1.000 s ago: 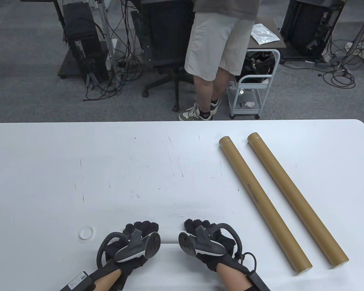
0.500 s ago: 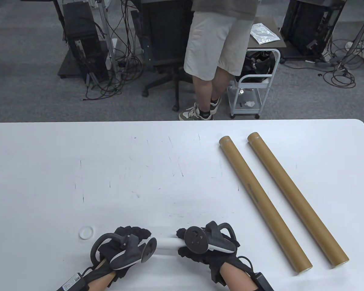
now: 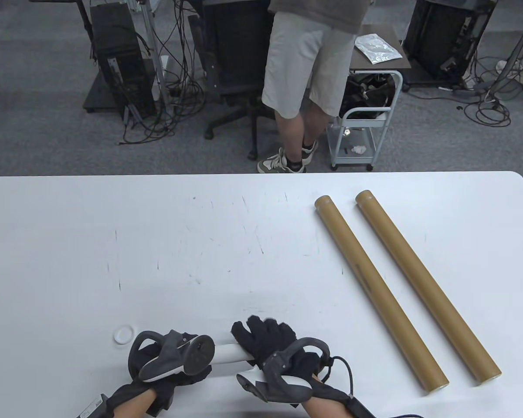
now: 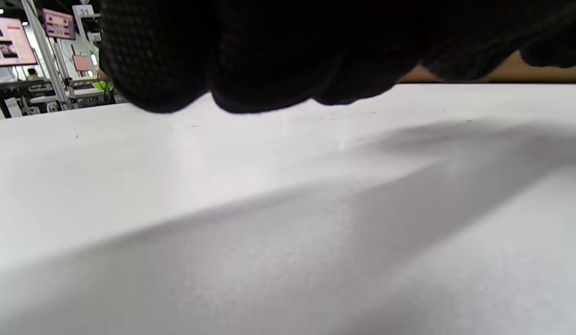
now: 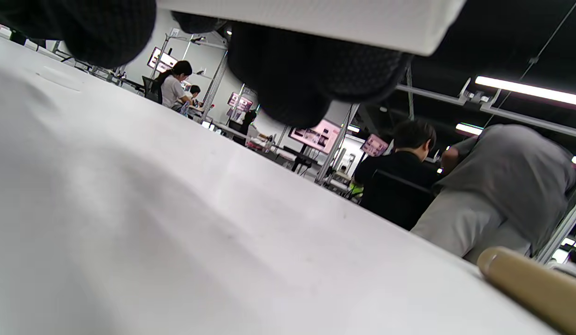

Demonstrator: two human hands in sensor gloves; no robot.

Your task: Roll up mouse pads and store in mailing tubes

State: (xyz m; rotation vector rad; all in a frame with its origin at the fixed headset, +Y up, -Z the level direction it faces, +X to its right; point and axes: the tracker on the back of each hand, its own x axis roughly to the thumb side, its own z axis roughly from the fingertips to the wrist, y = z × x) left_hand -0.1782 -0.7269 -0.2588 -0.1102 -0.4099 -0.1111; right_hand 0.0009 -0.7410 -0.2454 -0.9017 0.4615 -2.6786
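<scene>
A white mouse pad, rolled into a tube [image 3: 229, 352], lies between my hands near the table's front edge. My right hand [image 3: 263, 337] wraps its fingers over the roll's right part. In the right wrist view the roll [image 5: 316, 18] sits at the top with the curled fingers [image 5: 288, 70] around it. My left hand [image 3: 181, 379] is at the roll's left end, mostly hidden under its tracker; the left wrist view shows only its curled fingers [image 4: 269, 51] over the table. Two brown mailing tubes [image 3: 377, 289] [image 3: 425, 283] lie side by side on the right, apart from both hands.
A small white round cap [image 3: 123, 335] lies on the white table [image 3: 200, 239], left of my left hand. The nearer tube's end [image 5: 530, 284] shows in the right wrist view. A person [image 3: 307, 82] stands beyond the far edge beside a white cart [image 3: 366, 126].
The white roll has come into view between my hands. My right hand has turned and shifted left, its fingers now over the roll. The left hand drew back slightly toward the front edge.
</scene>
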